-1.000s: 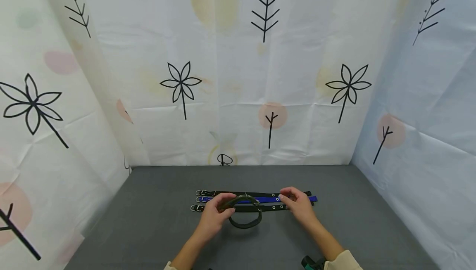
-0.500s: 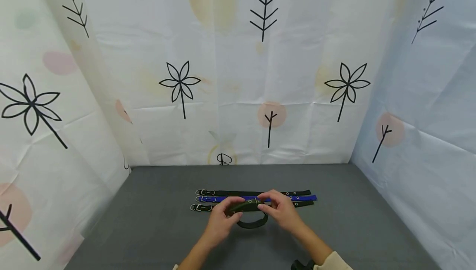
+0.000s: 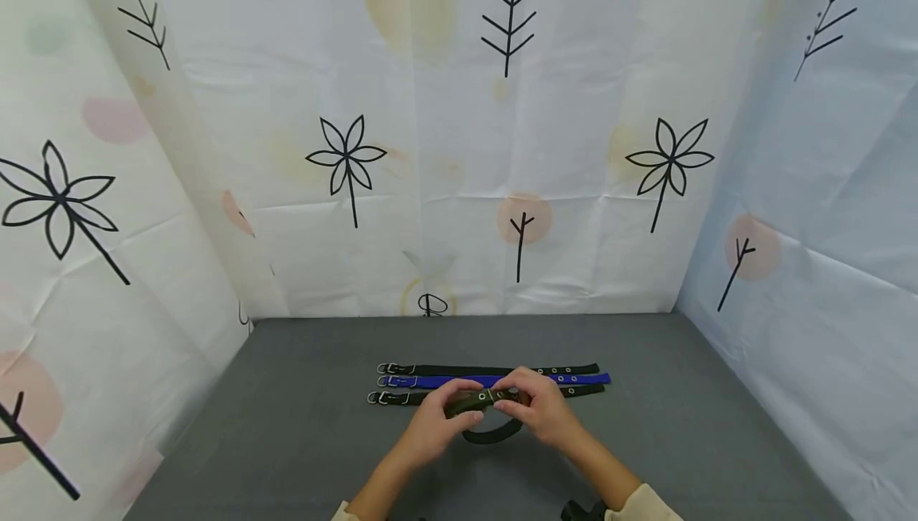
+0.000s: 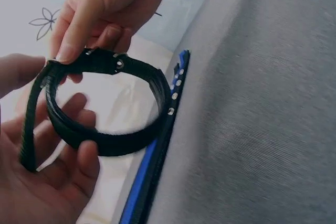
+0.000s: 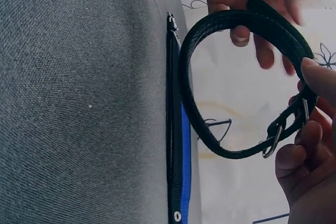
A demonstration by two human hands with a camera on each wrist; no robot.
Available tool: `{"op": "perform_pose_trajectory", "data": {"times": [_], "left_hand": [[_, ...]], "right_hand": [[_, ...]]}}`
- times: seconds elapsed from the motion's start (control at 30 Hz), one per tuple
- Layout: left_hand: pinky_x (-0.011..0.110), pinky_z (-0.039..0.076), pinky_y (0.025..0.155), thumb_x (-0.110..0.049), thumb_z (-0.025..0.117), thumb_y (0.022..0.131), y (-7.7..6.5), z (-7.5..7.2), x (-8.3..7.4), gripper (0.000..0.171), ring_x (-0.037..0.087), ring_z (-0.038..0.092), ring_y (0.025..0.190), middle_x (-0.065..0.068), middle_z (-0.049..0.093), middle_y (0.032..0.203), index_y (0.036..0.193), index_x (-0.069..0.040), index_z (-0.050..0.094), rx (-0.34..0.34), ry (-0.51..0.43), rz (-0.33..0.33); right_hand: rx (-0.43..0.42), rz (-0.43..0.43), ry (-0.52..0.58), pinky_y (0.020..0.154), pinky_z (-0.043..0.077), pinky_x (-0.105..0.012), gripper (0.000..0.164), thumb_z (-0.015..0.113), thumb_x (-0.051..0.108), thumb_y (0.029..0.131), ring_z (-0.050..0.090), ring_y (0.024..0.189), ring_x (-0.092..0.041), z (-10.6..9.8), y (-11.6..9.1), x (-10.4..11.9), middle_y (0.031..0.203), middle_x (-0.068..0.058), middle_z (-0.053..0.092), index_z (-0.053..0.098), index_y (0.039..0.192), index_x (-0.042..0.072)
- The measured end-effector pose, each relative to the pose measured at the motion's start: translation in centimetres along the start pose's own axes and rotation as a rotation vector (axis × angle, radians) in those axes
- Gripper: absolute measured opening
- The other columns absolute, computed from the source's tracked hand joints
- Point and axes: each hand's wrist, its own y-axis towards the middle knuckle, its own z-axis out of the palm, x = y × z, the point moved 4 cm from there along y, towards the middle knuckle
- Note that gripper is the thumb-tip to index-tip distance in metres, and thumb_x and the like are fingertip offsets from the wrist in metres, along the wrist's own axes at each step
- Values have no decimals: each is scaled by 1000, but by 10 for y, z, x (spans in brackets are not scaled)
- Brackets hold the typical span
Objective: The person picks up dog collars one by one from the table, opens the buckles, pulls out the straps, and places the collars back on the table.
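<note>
A dark green-black collar (image 3: pixel 493 435) is held up in a buckled loop between both hands, over the near side of a row of flat collars. My left hand (image 3: pixel 429 424) grips the left of the loop between thumb and fingers; in the left wrist view a loose strap end (image 4: pixel 29 135) hangs by that palm. My right hand (image 3: pixel 543 411) pinches the collar by its metal buckle (image 5: pixel 305 111). A D-ring (image 5: pixel 273 142) hangs beside the buckle in the right wrist view. A metal eyelet (image 4: pixel 119 64) shows on the strap.
Behind the hands, a black collar (image 3: pixel 445 370), a blue collar (image 3: pixel 423 382) and another black collar (image 3: pixel 588 389) lie straight and parallel, buckles to the left. They rest on a grey table (image 3: pixel 301 441). Patterned white cloth (image 3: pixel 430 250) walls in its back and sides.
My right hand has moved left from over the right ends of the flat collars and now pinches the held collar. My left hand has shifted slightly right with it, turning the loop.
</note>
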Motion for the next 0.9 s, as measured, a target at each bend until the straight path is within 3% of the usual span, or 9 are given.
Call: {"op": "perform_pose_trajectory", "data": {"times": [0.1, 0.2, 0.3, 0.43, 0.7, 0.9], "left_hand": [[32, 49, 62, -26, 61, 97, 3, 0, -3, 24, 17, 61, 75, 12, 69, 92, 110, -7, 66, 58, -12, -64], [39, 49, 58, -31, 53, 101, 6, 1, -5, 33, 20, 61, 68, 10, 68, 81, 96, -2, 68, 118, 13, -109], [46, 51, 58, -30, 48, 103, 9, 2, -8, 41, 25, 61, 66, 15, 66, 75, 88, 3, 67, 172, 35, -125], [49, 52, 58, -27, 48, 104, 10, 4, -9, 44, 26, 61, 64, 14, 64, 72, 83, 7, 67, 189, 9, -131], [34, 53, 61, -32, 49, 102, 9, 7, -11, 47, 14, 57, 61, 3, 60, 71, 85, 10, 62, 209, -132, -114], [28, 51, 59, -35, 49, 102, 10, 8, -10, 49, 14, 56, 61, 5, 60, 70, 84, 8, 63, 179, -224, -116]], "right_hand": [[26, -57, -47, 49, 37, -17, 19, 77, 2, 80, 39, 58, -1, 5, -3, -12, 91, -4, 64, 72, 97, 8], [47, -116, -92, 51, 38, -17, 20, 77, 9, 82, 39, 61, 2, 10, -7, -23, 95, 4, 62, 71, 100, 16], [65, -156, -106, 53, 40, -17, 20, 76, 9, 83, 40, 62, 2, 11, -6, -18, 97, 5, 60, 71, 101, 16], [58, -184, -91, 52, 40, -16, 22, 77, 9, 82, 40, 61, 2, 9, -4, -13, 98, 5, 60, 71, 102, 16], [-15, -129, -18, 50, 39, -18, 24, 78, 5, 79, 41, 59, 0, 6, -2, -12, 93, 2, 63, 73, 100, 15], [-76, -53, 83, 50, 42, -24, 20, 72, -8, 81, 45, 59, -9, 2, 3, 5, 87, -7, 62, 70, 97, 3]]}}
